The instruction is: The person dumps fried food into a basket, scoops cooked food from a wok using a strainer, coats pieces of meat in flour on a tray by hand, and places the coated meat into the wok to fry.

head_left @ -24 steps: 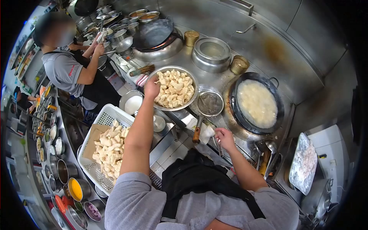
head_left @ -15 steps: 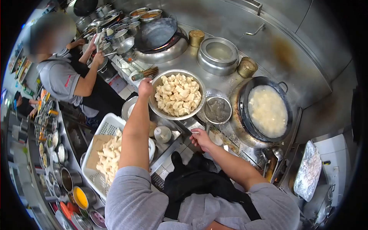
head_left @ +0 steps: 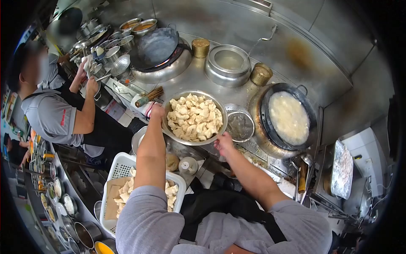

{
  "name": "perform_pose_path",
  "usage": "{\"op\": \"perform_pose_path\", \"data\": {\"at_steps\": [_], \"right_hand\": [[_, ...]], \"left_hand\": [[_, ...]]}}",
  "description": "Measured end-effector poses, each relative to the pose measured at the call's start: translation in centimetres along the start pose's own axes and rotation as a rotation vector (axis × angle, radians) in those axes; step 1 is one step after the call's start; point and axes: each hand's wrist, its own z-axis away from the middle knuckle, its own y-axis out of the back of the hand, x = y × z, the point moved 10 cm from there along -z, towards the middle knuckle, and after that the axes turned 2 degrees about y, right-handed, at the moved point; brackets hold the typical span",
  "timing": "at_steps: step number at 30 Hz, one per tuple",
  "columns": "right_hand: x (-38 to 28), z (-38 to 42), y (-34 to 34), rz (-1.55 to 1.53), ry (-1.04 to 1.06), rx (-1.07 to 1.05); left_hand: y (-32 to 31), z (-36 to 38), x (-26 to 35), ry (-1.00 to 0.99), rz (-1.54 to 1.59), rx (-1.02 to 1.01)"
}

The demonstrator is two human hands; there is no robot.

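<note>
A wide steel bowl (head_left: 179, 139) heaped with pale, lumpy battered pieces (head_left: 195, 116) is between my two hands. My left hand (head_left: 157, 111) is closed on the bowl's left rim, with a bit of red and white cloth beside it. At the lower right of the rim, my right hand (head_left: 224, 143) has its fingers curled against the edge. Just right of the bowl lies a round mesh strainer (head_left: 240, 126). Below my left forearm stands a white plastic basket (head_left: 181, 186) with brown paper and more pale pieces, partly hidden by my arm.
A wok (head_left: 266, 111) of foaming pale liquid sits on the right burner; another wok (head_left: 158, 45) is at the back left. A lidless steel pot (head_left: 228, 78) and two tins stand between them. A co-worker (head_left: 55, 110) works at left. A foil-lined tray (head_left: 342, 169) is far right.
My right hand has moved from beside a dark handle below the bowl up to the bowl's rim. My left hand keeps its hold. The camera view has shifted.
</note>
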Motion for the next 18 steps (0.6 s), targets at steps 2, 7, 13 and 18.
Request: {"op": "perform_pose_path", "data": {"at_steps": [2, 7, 13, 18], "right_hand": [[-3.1, -0.1, 0.6, 0.064, 0.002, -0.02], [-12.7, 1.0, 1.8, 0.093, 0.131, -0.116], [-27.3, 6.9, 1.1, 0.124, 0.359, -0.288], [-32.7, 9.0, 3.0, 0.122, 0.477, -0.325]], "left_hand": [[-0.2, 0.1, 1.8, -0.299, -0.374, 0.001], [5.4, 7.4, 7.9, -0.176, -0.496, -0.141], [18.9, 16.7, 18.9, 0.074, 0.972, -0.072], [23.1, 27.1, 24.2, 0.042, 1.159, 0.029]]}}
